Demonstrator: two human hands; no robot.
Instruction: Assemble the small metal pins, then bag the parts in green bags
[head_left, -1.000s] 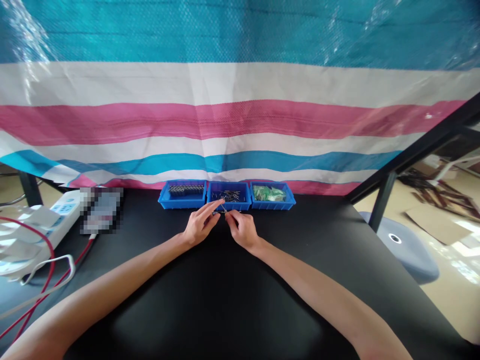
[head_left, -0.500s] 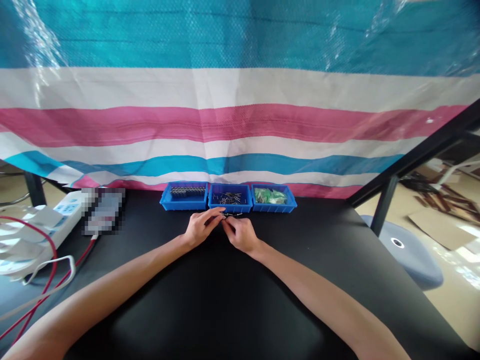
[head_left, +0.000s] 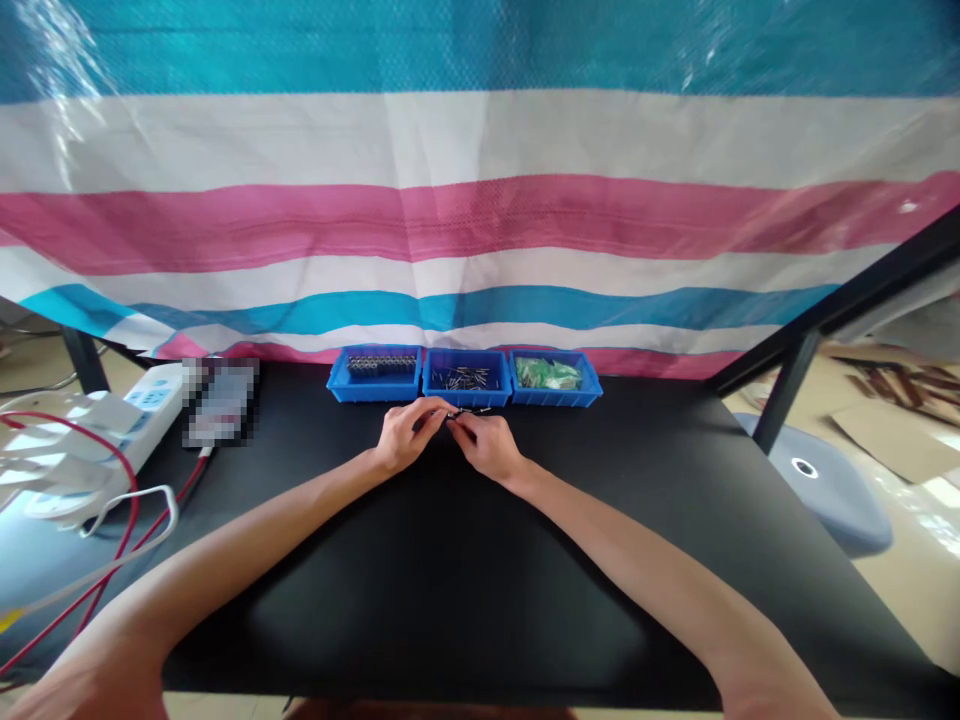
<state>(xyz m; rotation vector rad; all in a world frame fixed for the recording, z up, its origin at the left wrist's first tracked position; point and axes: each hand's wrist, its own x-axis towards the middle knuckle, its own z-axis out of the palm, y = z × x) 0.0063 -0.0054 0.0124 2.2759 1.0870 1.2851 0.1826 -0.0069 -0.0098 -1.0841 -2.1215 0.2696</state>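
Observation:
My left hand (head_left: 405,437) and my right hand (head_left: 491,448) meet fingertip to fingertip just in front of the middle blue bin. Both are closed in a pinch. A thin, screw-like metal piece (head_left: 475,411) sticks out over the right fingers, its light end pointing right. What lies between the left fingertips is too small to make out. Behind the hands, the middle bin (head_left: 437,393) contains loose pieces of the same slim kind (head_left: 466,378). In the left bin (head_left: 352,393) small dark cylindrical parts (head_left: 384,364) stand in rows. Green-and-clear plastic packets (head_left: 547,374) fill the right bin (head_left: 559,398).
A white power strip (head_left: 154,400) with plugs and red and white cables (head_left: 135,510) occupies the table's left side, beside a blurred-out device (head_left: 221,400). A striped plastic sheet (head_left: 480,220) hangs behind the bins. Right of the black table (head_left: 450,580) are a metal frame (head_left: 780,400) and a grey stool (head_left: 832,500).
The camera view has tilted down slightly, so everything sits a little higher. Both hands stay together at the same spot, with the left fingers more curled in.

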